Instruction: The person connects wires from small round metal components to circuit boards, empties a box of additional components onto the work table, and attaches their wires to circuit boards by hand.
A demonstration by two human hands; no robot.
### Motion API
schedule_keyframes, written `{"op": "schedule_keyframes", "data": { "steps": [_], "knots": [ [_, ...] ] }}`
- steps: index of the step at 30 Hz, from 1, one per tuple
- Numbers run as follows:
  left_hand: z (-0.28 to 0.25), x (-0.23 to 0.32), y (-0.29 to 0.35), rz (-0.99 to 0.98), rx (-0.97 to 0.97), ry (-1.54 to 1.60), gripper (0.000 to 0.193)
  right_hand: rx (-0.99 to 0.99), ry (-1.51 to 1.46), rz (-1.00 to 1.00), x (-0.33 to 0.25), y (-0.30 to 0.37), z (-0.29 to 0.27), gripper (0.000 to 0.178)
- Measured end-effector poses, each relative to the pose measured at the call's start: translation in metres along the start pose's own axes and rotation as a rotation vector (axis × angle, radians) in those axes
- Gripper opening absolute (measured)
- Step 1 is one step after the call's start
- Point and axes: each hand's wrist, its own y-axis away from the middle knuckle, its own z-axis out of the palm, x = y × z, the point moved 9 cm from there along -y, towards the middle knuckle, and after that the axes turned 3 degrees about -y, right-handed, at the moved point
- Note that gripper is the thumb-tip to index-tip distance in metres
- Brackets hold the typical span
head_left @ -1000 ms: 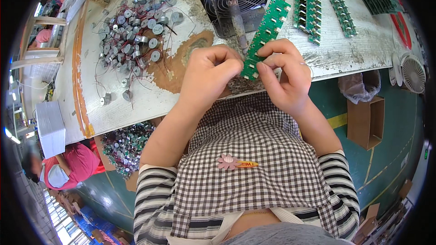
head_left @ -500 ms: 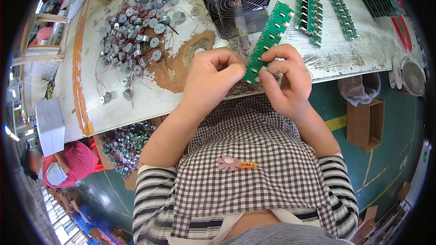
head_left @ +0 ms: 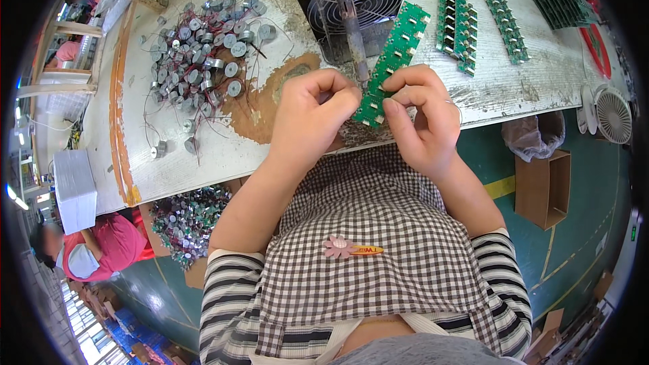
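Observation:
A long green circuit board (head_left: 397, 49) lies slantwise at the table's near edge, its surface dotted with small pale components. My right hand (head_left: 427, 113) is closed at the board's right edge, thumb and fingers pinching it near the lower end. On the other side, my left hand (head_left: 312, 111) is curled in a pinch close to the board's lower left edge; whatever its fingertips hold is hidden. Between the hands, the tip of a mounted soldering iron (head_left: 353, 34) points down beside the board.
A black fan (head_left: 378, 0) stands behind the iron. At left lies a heap of small round motors (head_left: 196, 61) with thin wires. More circuit boards (head_left: 507, 27) rest at right, near a red ring (head_left: 595, 53) and a white fan (head_left: 614, 115). A cardboard box (head_left: 543, 189) stands below.
The board and both hands have shifted slightly left, bringing the board closer to the iron's tip. Both hands keep much the same pinch.

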Motion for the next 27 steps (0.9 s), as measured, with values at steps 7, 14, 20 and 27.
{"op": "schedule_keyframes", "data": {
  "steps": [7,14,20,27],
  "knots": [
    [0.000,0.002,0.001,0.024,-0.007,-0.063,0.012,0.028,-0.090,0.080,0.004,0.002,0.001,0.011],
    [0.000,0.006,0.004,0.013,-0.017,-0.068,0.011,0.006,-0.006,-0.030,-0.003,0.001,0.001,0.012],
    [0.002,0.003,0.005,0.065,-0.049,-0.119,0.011,-0.001,-0.054,0.010,-0.002,0.011,0.002,0.013],
    [0.001,0.015,0.017,0.121,-0.128,-0.321,0.014,0.042,0.083,-0.006,-0.007,0.014,0.000,0.016]
  ]
}}
